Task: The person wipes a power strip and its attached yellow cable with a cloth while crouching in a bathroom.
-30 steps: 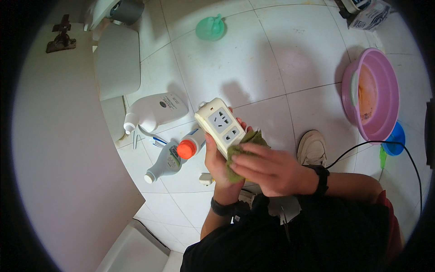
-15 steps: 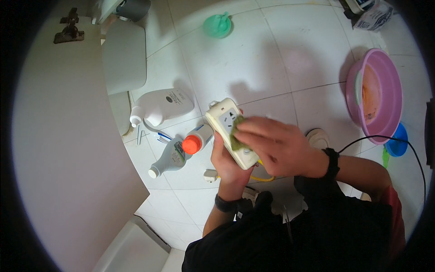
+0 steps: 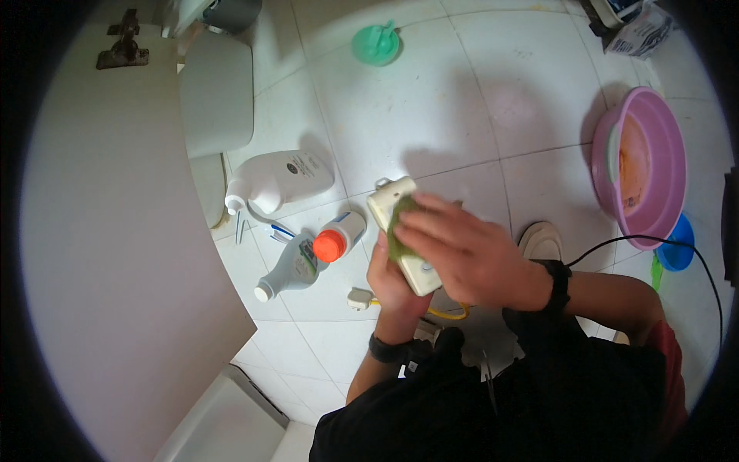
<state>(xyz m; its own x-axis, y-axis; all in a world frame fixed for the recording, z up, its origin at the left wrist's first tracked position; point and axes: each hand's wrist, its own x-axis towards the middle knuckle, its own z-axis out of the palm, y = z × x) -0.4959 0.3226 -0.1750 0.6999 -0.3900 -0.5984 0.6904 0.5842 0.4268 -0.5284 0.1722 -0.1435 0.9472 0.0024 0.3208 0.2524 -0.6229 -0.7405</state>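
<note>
A cream-white power strip (image 3: pixel 387 206) is held up over the tiled floor. My left hand (image 3: pixel 394 283) grips it from underneath at its near end. My right hand (image 3: pixel 460 252) lies on top of it and presses a green cloth (image 3: pixel 400 222) against its face. Most of the strip's sockets are hidden under the cloth and fingers. Its yellow cable with a white plug (image 3: pixel 359 298) trails on the floor below.
On the tiles to the left lie a large white jug (image 3: pixel 279 179), a white bottle (image 3: pixel 292 268) and an orange-capped bottle (image 3: pixel 336 238). A pink basin (image 3: pixel 643 166) and a blue dish (image 3: pixel 677 246) stand right, a green lid (image 3: pixel 376 44) at the back. A black cord (image 3: pixel 639 240) runs by my shoe (image 3: pixel 542 239).
My right hand has slid the green cloth up along the power strip, from its near end to its far half, covering the sockets. The left hand keeps its hold.
</note>
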